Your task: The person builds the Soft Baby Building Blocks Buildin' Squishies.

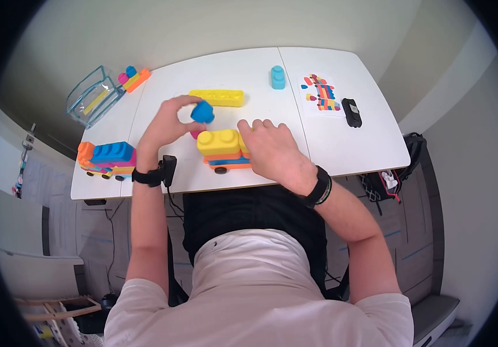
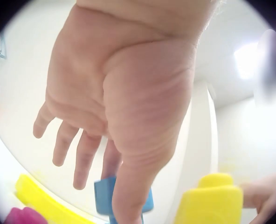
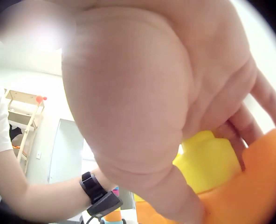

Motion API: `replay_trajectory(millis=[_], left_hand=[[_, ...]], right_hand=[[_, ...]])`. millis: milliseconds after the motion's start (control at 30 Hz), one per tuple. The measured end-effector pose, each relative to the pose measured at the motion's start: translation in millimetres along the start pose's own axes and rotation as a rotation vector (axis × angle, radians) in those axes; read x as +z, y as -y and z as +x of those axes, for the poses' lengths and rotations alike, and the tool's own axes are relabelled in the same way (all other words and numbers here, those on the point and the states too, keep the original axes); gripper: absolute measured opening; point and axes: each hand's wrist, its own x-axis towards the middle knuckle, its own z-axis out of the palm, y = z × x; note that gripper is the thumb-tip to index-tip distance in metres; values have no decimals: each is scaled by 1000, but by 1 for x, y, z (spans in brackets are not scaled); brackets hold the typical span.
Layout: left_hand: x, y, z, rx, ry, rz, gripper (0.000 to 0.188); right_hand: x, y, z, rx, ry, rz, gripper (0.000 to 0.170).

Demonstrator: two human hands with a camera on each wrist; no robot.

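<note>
Between thumb and index finger, my left hand (image 1: 171,124) pinches a blue block (image 1: 202,112); the left wrist view shows this blue block (image 2: 104,196) behind the thumb, the other fingers extended. My right hand (image 1: 275,151) grips the right end of a layered block vehicle (image 1: 224,156) with yellow blocks on top, orange and blue layers below and a dark wheel. In the right wrist view the thumb and fingers lie around its yellow block (image 3: 205,161) and orange block (image 3: 254,186). A pink block (image 1: 195,133) shows partly behind the vehicle's left end.
A long yellow block (image 1: 220,98) lies behind the vehicle. Farther back stands a light blue block (image 1: 278,77). On the left are another block vehicle (image 1: 110,157), a clear case (image 1: 91,98) and small joined blocks (image 1: 135,80). A printed sheet (image 1: 322,92) and black device (image 1: 352,113) lie right.
</note>
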Motion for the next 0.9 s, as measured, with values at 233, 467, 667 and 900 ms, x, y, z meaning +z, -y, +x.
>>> replay_trajectory(millis=[233, 467, 667, 900], left_hand=[[-14, -71, -20, 184, -143, -122, 63], [-13, -109, -31, 191, -79, -129, 77], [-10, -71, -21, -56, -27, -38, 74], [17, 13, -6, -249, 11, 163, 80]], right_hand=[[-30, 2, 1, -119, -523, 434, 80], [-50, -25, -6, -203, -633, 405, 74], [-70, -38, -14, -25, -558, 474, 61], [-62, -43, -13, -10, -265, 290, 32]])
